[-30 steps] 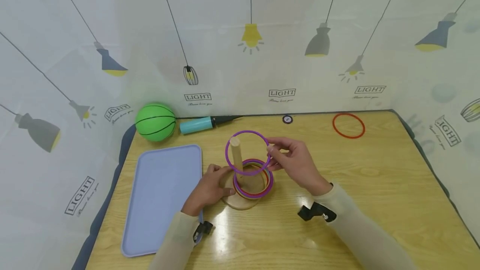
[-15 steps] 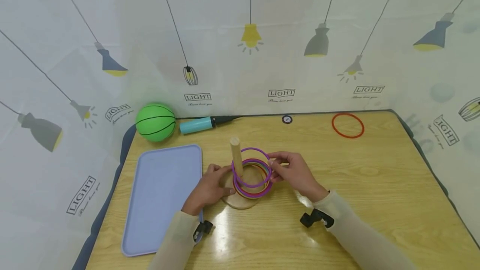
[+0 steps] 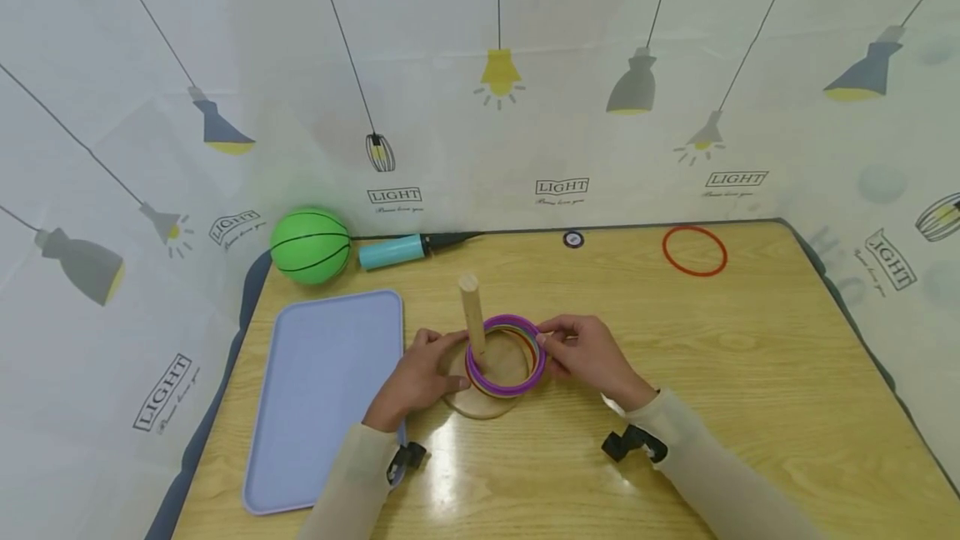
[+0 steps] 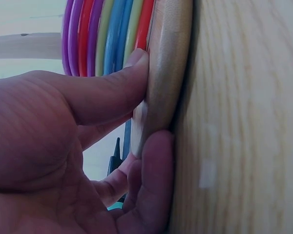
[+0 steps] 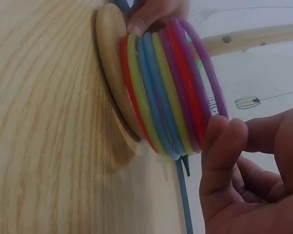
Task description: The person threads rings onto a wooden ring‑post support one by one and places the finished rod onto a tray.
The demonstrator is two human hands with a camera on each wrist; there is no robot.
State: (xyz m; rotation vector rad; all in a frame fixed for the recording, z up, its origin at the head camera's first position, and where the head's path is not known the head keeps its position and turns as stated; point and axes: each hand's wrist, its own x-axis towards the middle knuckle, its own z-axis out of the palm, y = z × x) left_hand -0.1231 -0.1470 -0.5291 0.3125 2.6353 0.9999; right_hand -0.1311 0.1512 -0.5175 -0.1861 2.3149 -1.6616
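Observation:
Both hands are at a round wooden base (image 3: pixel 480 408) with an upright wooden peg (image 3: pixel 472 311). Around the peg sits a stack of thin rings (image 5: pixel 158 92) in red, yellow-green, blue and purple. My left hand (image 3: pixel 422 372) holds the base's left edge, the thumb lying on its top beside the lowest ring in the left wrist view. My right hand (image 3: pixel 591 357) pinches the right side of the topmost purple ring (image 5: pixel 214 72) between thumb and fingers. That ring encircles the peg; on the pinched side it stands slightly apart from the ring beneath.
A red ring (image 3: pixel 694 274) lies at the back right. Left of the base is a light blue tray (image 3: pixel 330 307). Behind the tray are a green ball (image 3: pixel 311 245) and a blue hand pump (image 3: pixel 392 252). A small dark disc (image 3: pixel 573 239) lies near the back edge.
My right hand has lowered the purple ring from around the peg's upper part down to the top of the stack. My left hand has stayed on the base.

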